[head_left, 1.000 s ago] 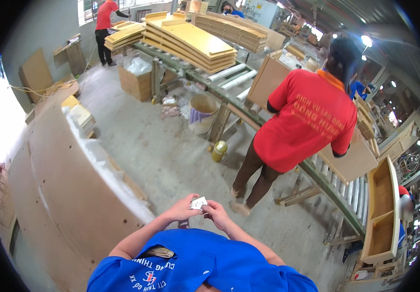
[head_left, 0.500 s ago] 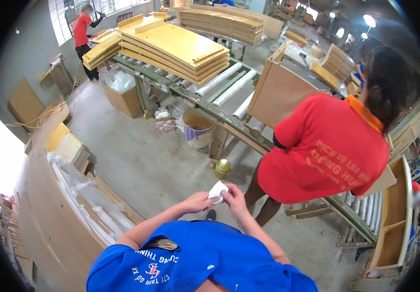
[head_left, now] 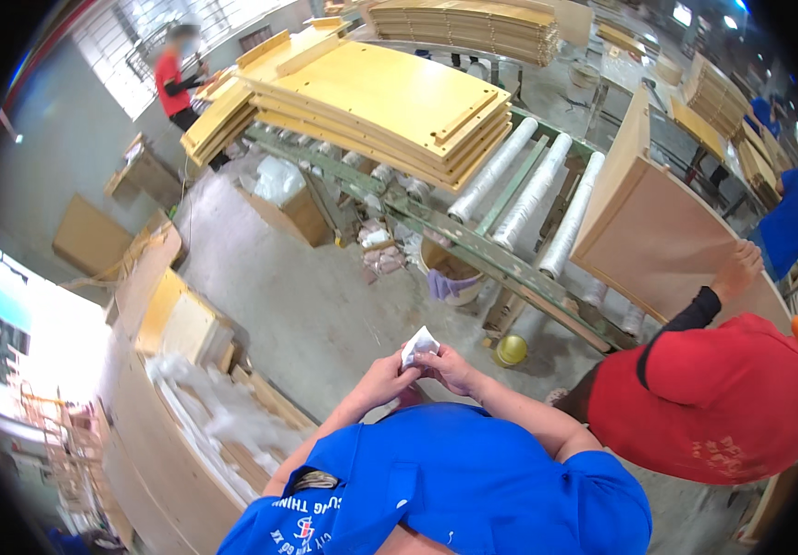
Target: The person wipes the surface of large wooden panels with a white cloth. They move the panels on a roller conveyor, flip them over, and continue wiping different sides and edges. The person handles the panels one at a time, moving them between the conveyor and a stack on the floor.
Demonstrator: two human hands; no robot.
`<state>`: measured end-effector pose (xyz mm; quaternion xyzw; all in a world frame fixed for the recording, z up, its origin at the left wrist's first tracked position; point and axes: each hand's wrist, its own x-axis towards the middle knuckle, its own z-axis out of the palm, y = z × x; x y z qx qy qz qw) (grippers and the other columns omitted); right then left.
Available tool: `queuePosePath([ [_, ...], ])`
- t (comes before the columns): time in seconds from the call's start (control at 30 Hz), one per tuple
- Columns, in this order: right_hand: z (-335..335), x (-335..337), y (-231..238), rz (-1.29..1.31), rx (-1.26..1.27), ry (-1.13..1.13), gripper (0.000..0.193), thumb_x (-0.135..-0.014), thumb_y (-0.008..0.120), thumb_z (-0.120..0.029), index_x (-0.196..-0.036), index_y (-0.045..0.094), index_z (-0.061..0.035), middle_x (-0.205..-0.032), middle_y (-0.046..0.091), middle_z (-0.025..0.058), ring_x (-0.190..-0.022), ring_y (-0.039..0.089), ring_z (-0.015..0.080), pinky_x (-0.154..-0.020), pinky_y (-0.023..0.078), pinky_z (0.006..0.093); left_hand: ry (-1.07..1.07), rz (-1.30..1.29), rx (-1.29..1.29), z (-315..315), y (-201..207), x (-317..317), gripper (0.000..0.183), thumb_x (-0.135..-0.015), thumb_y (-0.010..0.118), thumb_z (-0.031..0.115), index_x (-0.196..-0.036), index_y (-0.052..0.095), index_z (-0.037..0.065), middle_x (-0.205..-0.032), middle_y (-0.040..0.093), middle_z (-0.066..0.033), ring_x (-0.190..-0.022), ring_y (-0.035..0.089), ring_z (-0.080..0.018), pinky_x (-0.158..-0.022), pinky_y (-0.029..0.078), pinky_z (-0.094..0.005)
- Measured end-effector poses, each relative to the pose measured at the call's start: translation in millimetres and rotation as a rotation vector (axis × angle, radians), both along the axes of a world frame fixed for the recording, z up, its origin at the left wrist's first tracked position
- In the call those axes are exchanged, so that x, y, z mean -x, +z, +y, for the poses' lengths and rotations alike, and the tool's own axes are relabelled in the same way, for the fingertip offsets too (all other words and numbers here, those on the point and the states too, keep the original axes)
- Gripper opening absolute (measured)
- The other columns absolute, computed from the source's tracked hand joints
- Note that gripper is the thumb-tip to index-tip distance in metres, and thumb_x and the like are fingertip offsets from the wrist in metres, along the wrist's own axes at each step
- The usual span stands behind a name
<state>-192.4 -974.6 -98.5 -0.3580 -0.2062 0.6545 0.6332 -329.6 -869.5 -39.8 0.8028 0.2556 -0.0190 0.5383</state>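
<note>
Grey floor [head_left: 311, 314] runs between curved boards [head_left: 144, 449] at near left and a roller conveyor [head_left: 533, 192] slanting from far left to near right. Yellow panels [head_left: 380, 83] sit stacked on its far stretch; on the right, a co-worker in red [head_left: 718, 398] has a hand on a wooden case [head_left: 658, 217]. Beside the conveyor, a bucket [head_left: 466, 297] has a purple cloth [head_left: 441, 286] over its rim, and farther left a carton [head_left: 288, 220] holds whitish plastic [head_left: 278, 179]. Near me, above the floor, the left hand [head_left: 386, 381] and right hand [head_left: 454, 372] pinch a white paper [head_left: 420, 343] between them, fingers drawn close.
</note>
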Motion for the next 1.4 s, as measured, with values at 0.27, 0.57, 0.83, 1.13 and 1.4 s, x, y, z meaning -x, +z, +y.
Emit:
queuePosePath([
  [0.27, 158, -82, 16, 0.413, -0.083, -0.478, 0.027, -0.098, 0.042, -0.025, -0.117, 0.046, -0.006, -0.107, 0.059, 0.0145, -0.099, 0.06, 0.0319, -0.077, 0.053, 0.0494, -0.143, 0.032, -0.126, 185, 23, -57, 0.027, -0.088, 0.06, 0.024, -0.105, 0.059, 0.003, -0.077, 0.058, -0.0036, -0.067, 0.051, -0.0094, -0.062, 0.045, -0.0266],
  [0.57, 208, -271, 12, 0.567, -0.314, -1.038, 0.033, -0.088, 0.062, -0.028, -0.118, 0.05, -0.0194, -0.082, 0.054, 0.0043, -0.052, 0.041, 0.0077, -0.047, 0.03, 0.0219, -0.218, -0.118, -0.207, 324, 47, -210, 0.023, -0.086, 0.062, 0.019, -0.101, 0.061, 0.002, -0.085, 0.062, -0.0085, -0.071, 0.057, -0.014, -0.067, 0.048, -0.0278],
  [0.83, 281, -402, 40, 0.547, -0.009, -1.182, 0.019, -0.088, 0.059, -0.016, -0.104, 0.053, -0.0083, -0.078, 0.056, 0.006, -0.061, 0.051, 0.011, -0.052, 0.042, 0.0255, -0.154, -0.377, -0.79, 452, 45, -371, 0.014, -0.082, 0.062, 0.015, -0.091, 0.063, 0.003, -0.087, 0.06, -0.0105, -0.083, 0.055, -0.023, -0.076, 0.046, -0.0334],
  [1.13, 306, -546, 14, -0.712, 0.387, -1.468, 0.034, -0.091, 0.055, -0.031, -0.111, 0.052, -0.0042, -0.094, 0.064, 0.0141, -0.085, 0.063, 0.0232, -0.071, 0.048, 0.0338, -0.027, -0.239, -1.162, 478, 13, -473, 0.028, -0.084, 0.055, 0.023, -0.109, 0.056, 0.01, -0.119, 0.05, -0.0099, -0.113, 0.042, -0.0299, -0.094, 0.034, -0.0448],
  [1.4, 341, -564, 4, -1.059, 0.588, -1.374, 0.037, -0.091, 0.049, -0.038, -0.114, 0.049, -0.0087, -0.098, 0.063, 0.0238, -0.094, 0.06, 0.0414, -0.08, 0.046, 0.0463, -0.025, -0.191, -1.187, 484, 14, -471, 0.029, -0.084, 0.055, 0.023, -0.11, 0.055, 0.01, -0.122, 0.047, -0.0104, -0.117, 0.04, -0.0284, -0.095, 0.031, -0.0451],
])
